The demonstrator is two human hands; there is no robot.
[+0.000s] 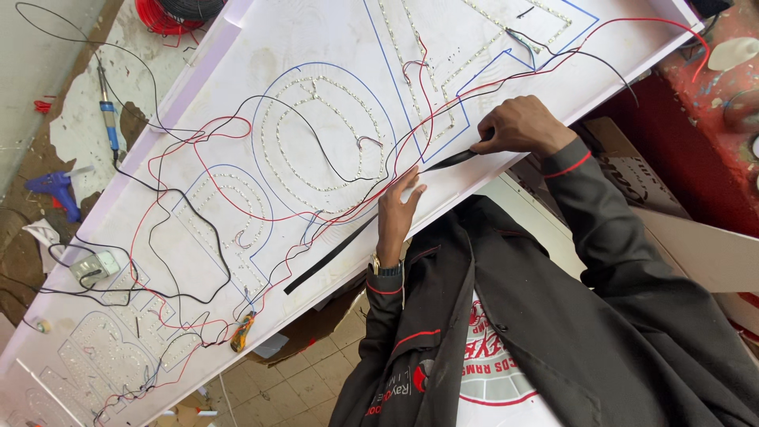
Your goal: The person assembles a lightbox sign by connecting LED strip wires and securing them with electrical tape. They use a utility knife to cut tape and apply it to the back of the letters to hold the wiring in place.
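A large white sign panel (261,47) lies tilted across the view, with rows of small LEDs set in blue-outlined letter shapes and red and black wires looped over it. A long black strip (332,255) runs along the panel's near edge. My right hand (522,126) pinches the strip's far end. My left hand (398,209), a watch on its wrist, rests its fingers flat on the panel beside the strip's middle and holds nothing.
A blue-handled soldering iron (107,115) and a blue glue gun (55,190) lie on the floor at left. A red wire spool (162,14) sits at top left. On the panel are a small grey box (93,267) and an orange-handled tool (241,332). Cardboard pieces (632,170) lie at right.
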